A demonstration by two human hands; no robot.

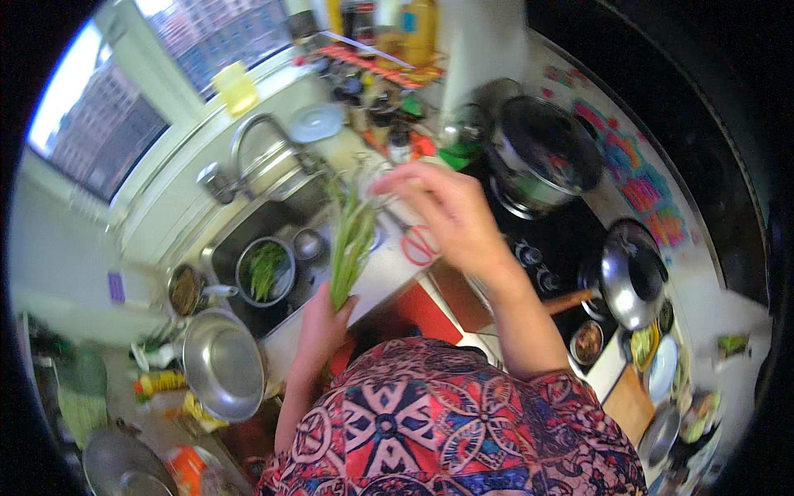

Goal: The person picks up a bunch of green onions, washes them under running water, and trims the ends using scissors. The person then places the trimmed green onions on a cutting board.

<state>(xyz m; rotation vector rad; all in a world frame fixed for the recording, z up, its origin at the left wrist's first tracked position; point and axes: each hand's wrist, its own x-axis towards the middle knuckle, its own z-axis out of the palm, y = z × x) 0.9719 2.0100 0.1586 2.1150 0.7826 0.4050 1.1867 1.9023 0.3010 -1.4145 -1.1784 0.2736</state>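
My left hand (324,322) grips a bunch of long green stems (349,254) by its lower end. The stems stand up from the fist, and their thin upper ends blur over the counter. Beside those upper ends is my right hand (443,214), fingers bent and pointing left; blur hides whether the fingertips pinch a strand. Red-handled scissors (419,245) lie on the counter under my right hand. Left of the bunch, a metal pot (265,302) with green leaves (267,270) in it sits in the sink (229,232). A small metal bowl (307,243) is beside it.
A curved faucet (234,146) rises behind the sink. At the right, a lidded pot (533,186) and a wok (629,279) with a wooden handle stand on a black stove (527,239). A large metal basin (223,366) is at the left. Bottles (419,37) fill a rack behind.
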